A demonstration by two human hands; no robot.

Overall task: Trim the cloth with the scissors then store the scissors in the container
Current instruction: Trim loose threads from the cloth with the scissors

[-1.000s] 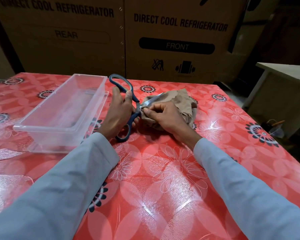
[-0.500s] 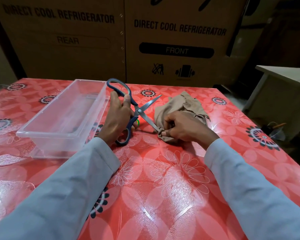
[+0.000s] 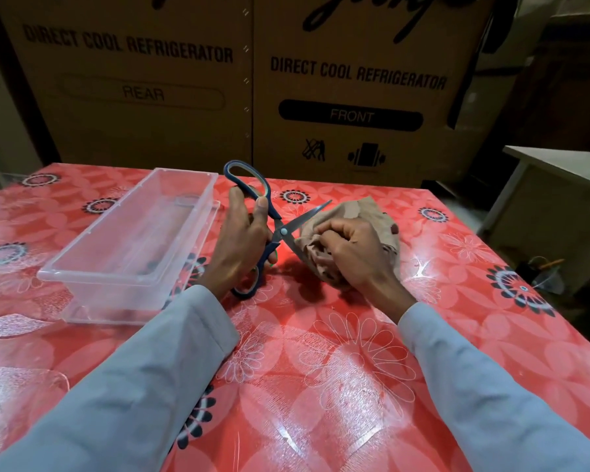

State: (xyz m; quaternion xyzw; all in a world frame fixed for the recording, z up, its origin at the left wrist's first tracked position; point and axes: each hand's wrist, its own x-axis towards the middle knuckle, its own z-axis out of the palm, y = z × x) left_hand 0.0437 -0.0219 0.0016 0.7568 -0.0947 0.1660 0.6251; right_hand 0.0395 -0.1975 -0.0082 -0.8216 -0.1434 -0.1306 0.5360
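Cloth (image 3: 361, 212) lifted nearer the scissors' (image 3: 281, 231) open blades.

The bench (image 3: 321, 386) (covered in glossy red floral sheeting) carries a clear plastic container (image 3: 82, 267) at left and a crumpled tan cloth (image 3: 361, 212) right of centre.

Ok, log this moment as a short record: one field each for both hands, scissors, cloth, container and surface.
left hand: grips the scissors by the handles
right hand: holds the cloth bunched on the table
scissors: blue handles, blades open, at the cloth's left edge
cloth: tan, crumpled, on the table
container: clear plastic, lidless, left of the scissors, no scissors in it
table: red floral cover
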